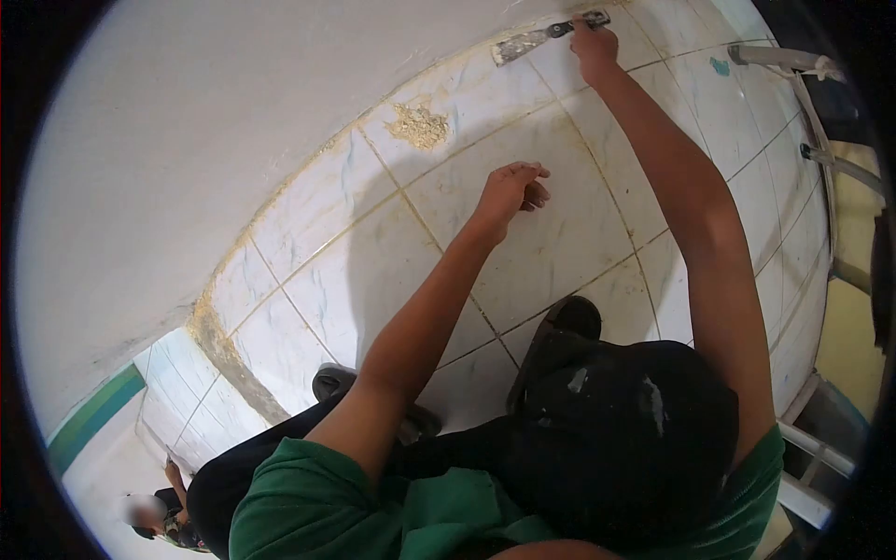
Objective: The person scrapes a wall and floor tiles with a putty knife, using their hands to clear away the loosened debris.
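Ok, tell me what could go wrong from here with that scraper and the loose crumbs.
The scraper in the right hand is close to the wall, so its blade might gouge the surface. The heap of crumbs lies loose on the tiles; a careless sweep of the empty left hand could scatter it.

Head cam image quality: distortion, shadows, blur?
Head view: strong fisheye, foot of the wall bowed, corners black; head view: soft-edged shadow on the tiled floor beside the left arm; head view: blurred patch over the head of the person at lower left; head view: right hand and scraper reasonably sharp.
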A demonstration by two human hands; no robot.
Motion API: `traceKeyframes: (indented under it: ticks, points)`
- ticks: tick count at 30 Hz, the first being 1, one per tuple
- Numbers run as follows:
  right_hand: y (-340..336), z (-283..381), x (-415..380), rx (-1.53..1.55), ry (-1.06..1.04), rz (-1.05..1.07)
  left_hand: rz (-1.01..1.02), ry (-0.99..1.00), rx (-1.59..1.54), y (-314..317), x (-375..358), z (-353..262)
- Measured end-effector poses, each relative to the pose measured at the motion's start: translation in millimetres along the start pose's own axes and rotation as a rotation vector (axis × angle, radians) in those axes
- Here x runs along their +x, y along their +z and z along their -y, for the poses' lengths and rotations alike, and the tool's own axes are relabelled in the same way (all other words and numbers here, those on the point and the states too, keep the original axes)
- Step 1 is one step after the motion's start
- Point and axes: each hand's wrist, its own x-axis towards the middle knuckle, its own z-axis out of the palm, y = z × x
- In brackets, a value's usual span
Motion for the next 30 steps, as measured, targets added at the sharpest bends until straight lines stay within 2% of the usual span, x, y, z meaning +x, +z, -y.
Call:
traceKeyframes:
  ticks: [4, 7, 11, 13, 15, 17, 20, 23, 26, 30]
  points:
    - [25.2, 23.2, -4.3, -0.224, -0.018, -0.012, 0.046, 0.013, 0.001, -1.0, -3.6, -8.6]
    - [44.6, 22.9, -13.0, -0.321, 0.128, 0.031, 0.054, 0.019, -0.003, -1.3, -5.9, -17.6]
    - [35.5, 42.1, -33.1, 0.07, 0.264, 0.199, 0.045, 0.032, -0.001, -6.3, -9.3, -18.8]
    - [28.4, 21.8, -21.1, -0.006, 0.027, 0.214, 0.035, 0.04, 0.003, -9.2, -13.4, -18.7]
    - [30.4, 15.2, -18.7, -0.007, 0.036, 0.222, 0.018, 0.033, -0.005, -11.9, -15.8, -19.8]
    - [20.4, 62.1, -47.5, 0.062, 0.292, 0.214, 0.007, 0.022, -0.008, -12.1, -16.1, -19.5]
    - [41.6, 23.6, -40.8, 0.027, 0.249, 0.243, 0.008, 0.012, -0.005, -10.7, -15.0, -19.4]
    - [30.9, 71.5, -77.2, 0.328, 0.42, 0.218, 0.023, 0.02, -0.004, -10.4, -18.9, -24.6]
    - [14.4, 72.2, -78.2, 0.361, 0.468, 0.18, 0.039, 0.019, 0.002, -15.9, -21.5, -28.4]
    - [-16.6, 86.9, -86.9, 0.268, 0.428, 0.203, 0.081, 0.013, 0.06, -25.4, -22.8, -32.2]
